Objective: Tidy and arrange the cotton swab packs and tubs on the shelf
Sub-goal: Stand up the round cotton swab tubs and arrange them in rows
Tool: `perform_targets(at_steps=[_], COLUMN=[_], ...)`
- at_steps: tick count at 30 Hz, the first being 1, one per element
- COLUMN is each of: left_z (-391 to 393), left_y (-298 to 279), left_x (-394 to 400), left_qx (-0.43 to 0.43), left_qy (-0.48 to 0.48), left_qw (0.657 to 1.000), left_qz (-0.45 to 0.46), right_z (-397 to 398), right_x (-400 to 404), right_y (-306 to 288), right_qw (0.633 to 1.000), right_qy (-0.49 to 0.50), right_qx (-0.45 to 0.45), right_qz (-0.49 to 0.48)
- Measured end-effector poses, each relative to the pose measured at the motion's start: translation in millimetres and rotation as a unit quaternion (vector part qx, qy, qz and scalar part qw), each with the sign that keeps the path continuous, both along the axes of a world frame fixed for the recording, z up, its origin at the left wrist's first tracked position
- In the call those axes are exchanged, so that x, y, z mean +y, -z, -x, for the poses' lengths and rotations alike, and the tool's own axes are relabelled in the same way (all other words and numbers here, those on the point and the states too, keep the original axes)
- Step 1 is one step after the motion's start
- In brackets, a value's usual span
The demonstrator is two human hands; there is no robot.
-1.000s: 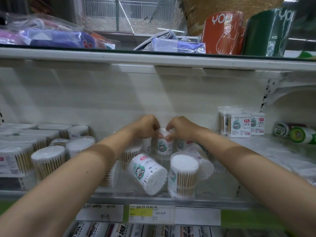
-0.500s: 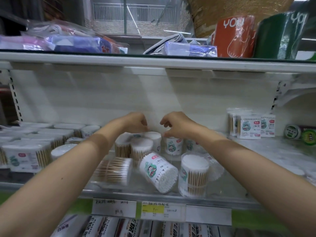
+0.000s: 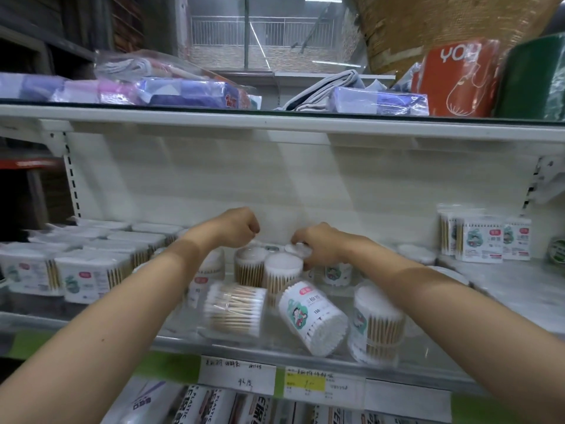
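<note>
a back-row tub (image 3: 298,249) is gripped by the right hand (image 3: 321,246), likely for straightening; the left hand (image 3: 241,228) is curled, holding nothing visible; 2 tubs lie toppled.

Light was soft and dim, perhaps from overhead. Motion blur smeared the tubs (image 3: 235,310) below the fingers (image 3: 295,240); wide-angle distortion bowed the shelf edge (image 3: 275,123) above them.

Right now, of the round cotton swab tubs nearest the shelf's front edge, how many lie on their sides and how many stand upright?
Lying on side: 2 (wooden-stick tub, white labelled tub)
Standing upright: 1 (right-hand tub)
Total: 3
</note>
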State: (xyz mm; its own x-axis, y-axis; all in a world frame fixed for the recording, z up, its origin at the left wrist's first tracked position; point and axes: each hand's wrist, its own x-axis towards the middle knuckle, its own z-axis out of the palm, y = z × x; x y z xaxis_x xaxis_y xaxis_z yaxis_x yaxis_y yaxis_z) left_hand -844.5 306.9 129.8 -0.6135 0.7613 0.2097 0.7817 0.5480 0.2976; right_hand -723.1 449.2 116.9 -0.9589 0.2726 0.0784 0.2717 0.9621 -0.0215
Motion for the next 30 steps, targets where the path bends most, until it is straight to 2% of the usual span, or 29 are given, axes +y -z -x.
perform_targets(at_steps=[4,8,16,20,25,30], left_z=[10.2,17.0,42.1,53.5,65.4,63.3], left_y=[0.6,-10.8,-26.8,-24.0,-8.8,0.1], left_x=[-23.0,-48.6,-84.6,-70.1,-32.8,-12.8], left_qx=[-0.018,0.002,0.028,-0.027,-0.167,-0.161], left_qy=[-0.021,-0.044,-0.063,-0.011,0.017,0.034], left_qw=[1.000,0.999,0.998,1.000,0.986,0.983], left_qz=[-0.003,-0.024,-0.001,0.002,0.024,0.078], right_z=[-5.9,-5.9,29.9,61.8,82.1,81.8], right_x=[-1.2,-1.8,-33.3,-45.7,-58.7,-56.4], right_y=[-4.6,-19.9,-34.2,-27.8,-21.7,-19.2], right_qw=[1.000,0.996,1.000,0.999,0.994,0.983], right_qy=[-0.011,-0.030,-0.004,0.044,0.098,0.139], right_qx=[-0.019,-0.079,0.005,-0.003,-0.032,-0.087], right_qz=[-0.015,-0.025,0.011,0.000,-0.032,-0.086])
